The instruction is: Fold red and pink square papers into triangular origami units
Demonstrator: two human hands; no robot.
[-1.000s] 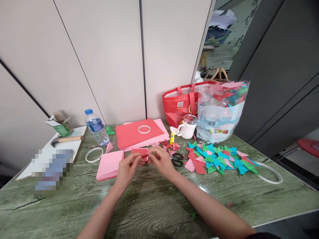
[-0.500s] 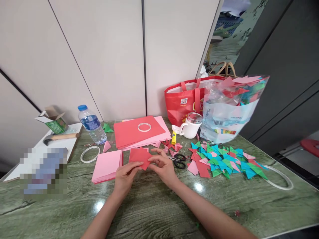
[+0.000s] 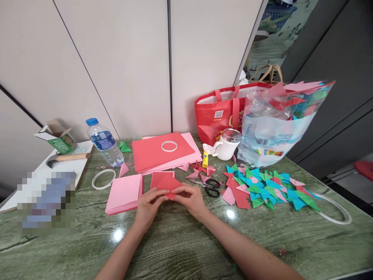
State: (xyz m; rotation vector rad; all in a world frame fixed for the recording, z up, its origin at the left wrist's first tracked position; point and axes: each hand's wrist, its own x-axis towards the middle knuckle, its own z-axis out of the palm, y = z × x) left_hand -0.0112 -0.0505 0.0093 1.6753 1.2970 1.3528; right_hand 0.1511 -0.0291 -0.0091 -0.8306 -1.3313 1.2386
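Both my hands hold a small red paper square [image 3: 168,183] just above the green marbled table [image 3: 175,241]. My left hand [image 3: 149,205] pinches its lower left edge, and my right hand [image 3: 190,199] pinches its lower right corner. The sheet is tilted like a diamond. Under it lies another red square, and a stack of pink paper squares [image 3: 124,193] sits just left of my left hand. Black-handled scissors [image 3: 209,187] lie just right of my right hand.
A pile of folded triangles [image 3: 265,188] in teal, green, pink and red lies to the right. Behind stand large red and pink sheets [image 3: 163,152], a white mug [image 3: 225,146], a red bag [image 3: 221,116], a plastic bag [image 3: 279,124], a water bottle [image 3: 103,142] and a hammer [image 3: 65,158].
The folded red piece has been opened into a flat square held between both hands. The hands have shifted slightly lower and the view has tilted.
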